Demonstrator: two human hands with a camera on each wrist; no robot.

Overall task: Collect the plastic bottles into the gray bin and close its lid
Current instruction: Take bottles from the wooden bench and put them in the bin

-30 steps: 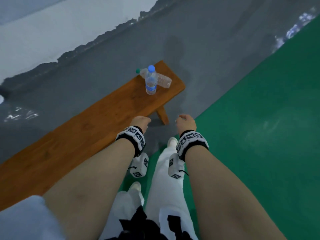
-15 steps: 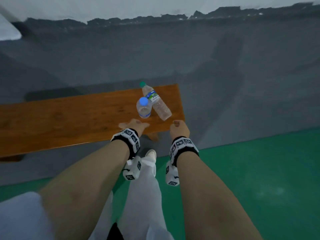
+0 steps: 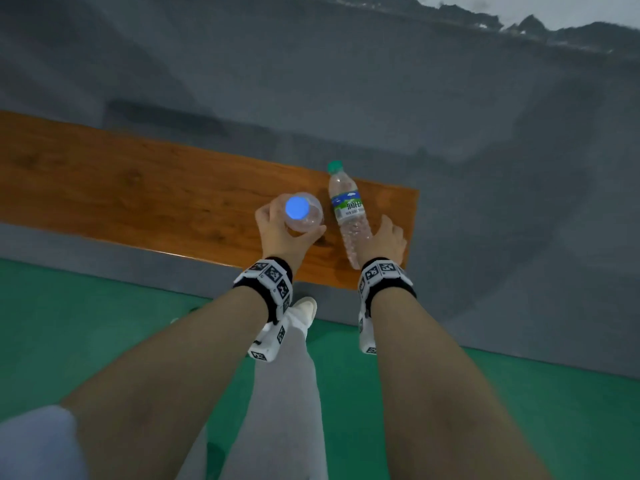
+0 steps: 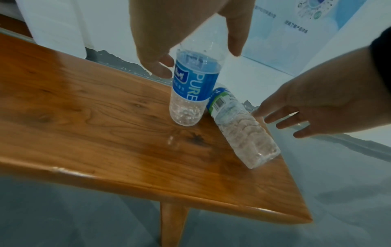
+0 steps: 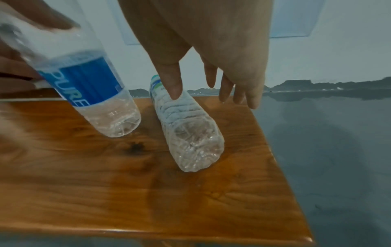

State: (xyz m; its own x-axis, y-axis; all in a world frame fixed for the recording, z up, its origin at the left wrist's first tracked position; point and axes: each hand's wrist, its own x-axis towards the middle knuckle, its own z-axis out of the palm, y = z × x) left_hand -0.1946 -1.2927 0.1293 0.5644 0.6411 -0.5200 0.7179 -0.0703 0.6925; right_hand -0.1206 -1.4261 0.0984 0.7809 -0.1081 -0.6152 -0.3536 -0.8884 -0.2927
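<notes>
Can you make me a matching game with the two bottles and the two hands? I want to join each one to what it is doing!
Things:
1. blue-capped bottle
2. green-capped bottle
3. left hand
4. right hand

What it is doing:
A. lies on its side on the wooden bench
B. open, fingers spread, reaching over the lying bottle
C. stands upright on the bench
D. wrapped round the upright bottle near its top

Pairs: 1-C, 2-A, 3-D, 4-B
</notes>
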